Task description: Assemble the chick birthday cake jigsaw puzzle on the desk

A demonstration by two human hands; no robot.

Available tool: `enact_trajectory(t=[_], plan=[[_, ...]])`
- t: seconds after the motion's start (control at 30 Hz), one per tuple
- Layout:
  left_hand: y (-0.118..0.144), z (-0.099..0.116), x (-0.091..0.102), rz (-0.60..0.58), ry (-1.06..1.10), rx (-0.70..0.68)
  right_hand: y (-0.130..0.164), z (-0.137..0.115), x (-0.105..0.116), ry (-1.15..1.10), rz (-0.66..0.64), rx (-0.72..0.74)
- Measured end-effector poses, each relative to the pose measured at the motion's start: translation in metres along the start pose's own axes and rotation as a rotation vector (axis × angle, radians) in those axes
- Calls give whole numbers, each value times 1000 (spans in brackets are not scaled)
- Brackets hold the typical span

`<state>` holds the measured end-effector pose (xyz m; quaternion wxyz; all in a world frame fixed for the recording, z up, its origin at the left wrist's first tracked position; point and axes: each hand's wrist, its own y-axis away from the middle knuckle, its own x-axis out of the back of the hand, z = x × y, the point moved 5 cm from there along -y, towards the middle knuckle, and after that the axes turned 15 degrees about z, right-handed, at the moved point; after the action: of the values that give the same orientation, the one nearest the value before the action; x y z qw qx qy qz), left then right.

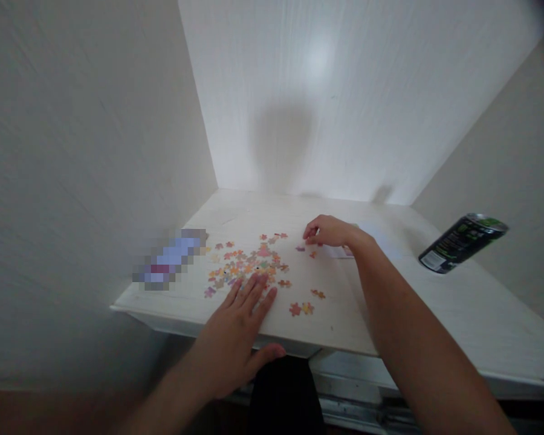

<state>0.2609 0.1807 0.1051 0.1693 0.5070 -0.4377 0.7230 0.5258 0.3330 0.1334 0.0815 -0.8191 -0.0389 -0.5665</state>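
Note:
Many small jigsaw puzzle pieces (247, 260) in pink, orange, yellow and green lie loosely heaped on a white tabletop (344, 323). My left hand (240, 314) rests flat with its fingers spread, the fingertips on the near side of the heap. To the right of the heap, my right hand (329, 231) hangs low over the table with fingers curled toward the thumb. Whatever is between those fingertips is too small to make out. Just below them lie a purplish puzzle piece (300, 248) and an orange puzzle piece (313, 255).
A dark drink can (462, 243) stands on the right. Partly behind my right wrist lies a printed paper sheet (338, 251). A blurred-out phone-like object (170, 258) is at the left edge. Separate pieces (301, 309) lie near the front edge. White walls enclose three sides.

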Motion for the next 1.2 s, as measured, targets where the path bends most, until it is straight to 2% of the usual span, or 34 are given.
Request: enact_trajectory(t=[0.17,0.33,0.4,0.5,0.6,0.67,0.8,0.93,1.07,1.13,1.2], plan=[[6,3,1,82,12,-20,6,0,-9,-110,-131,-116],[33,3,15,279,98,-74,11,1,-10,-197,-213,-140],[52,-7,21,381,119,-75,13,-1,-11,-239,-254,-140],[84,-31,25,487,63,5,13,-6,-11,-221,-281,-113],[108,-51,29,510,-38,128,12,-13,-13,-159,-275,-62],[116,-57,30,486,-72,177,12,-19,-16,-153,-281,-35],[120,-53,28,486,-73,196,11,-30,-24,-179,-291,52],[115,-51,28,570,-69,229,11,-36,-30,-215,-314,124],[108,-55,33,634,-33,247,11,-43,-32,-258,-328,136],[108,-58,33,654,-14,242,7,-50,-34,-257,-273,140],[109,-60,30,679,11,246,1,-57,-34,-217,-107,158]])
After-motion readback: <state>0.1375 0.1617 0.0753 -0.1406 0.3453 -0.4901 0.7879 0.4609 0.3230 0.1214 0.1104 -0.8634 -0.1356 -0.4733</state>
